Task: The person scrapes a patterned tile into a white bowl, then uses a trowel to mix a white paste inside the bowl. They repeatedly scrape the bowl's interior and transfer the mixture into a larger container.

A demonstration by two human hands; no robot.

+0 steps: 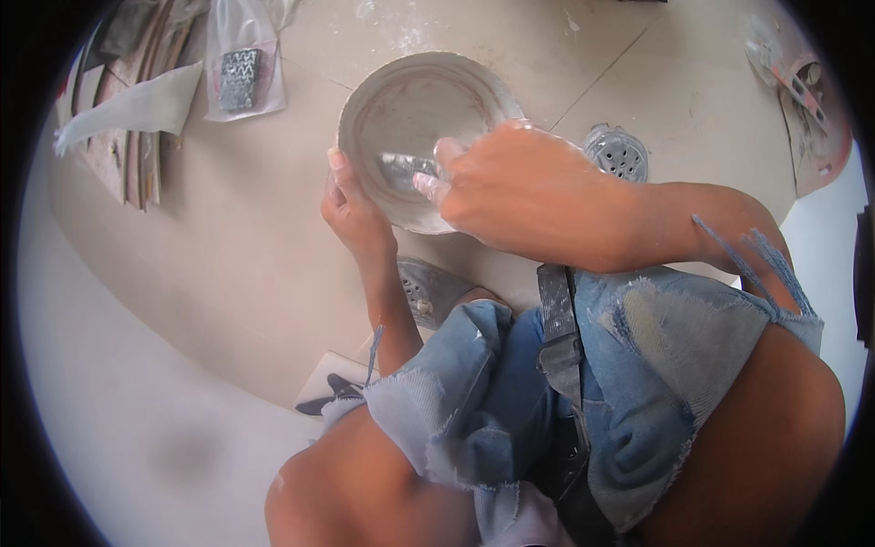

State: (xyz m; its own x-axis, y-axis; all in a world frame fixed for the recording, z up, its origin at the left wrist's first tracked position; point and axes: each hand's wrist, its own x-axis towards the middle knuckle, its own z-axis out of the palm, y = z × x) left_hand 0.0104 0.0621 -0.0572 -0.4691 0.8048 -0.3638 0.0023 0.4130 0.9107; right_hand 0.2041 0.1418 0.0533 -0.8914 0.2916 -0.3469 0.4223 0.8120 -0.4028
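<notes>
A round, pale bowl (431,102) with a crusted rim and reddish streaks inside sits before me, tipped a little. My left hand (355,212) grips its left rim, thumb on the edge and fingers outside. Over the near right side reaches my right hand (509,188), its fingers dusted white and curled inside the bowl. Against the lower inner wall, at those fingertips, lies a shiny flat blade (407,169), seemingly a metal scraper. The right hand holds it; its handle is hidden by the hand.
Stacked strips and boards (133,130) lie at upper left, beside a clear plastic bag (246,75) with a dark textured block. My perforated grey shoes (618,154) flank the bowl. At far right stands a red-and-white stained item (810,116). Tiled floor (260,225) lies all around.
</notes>
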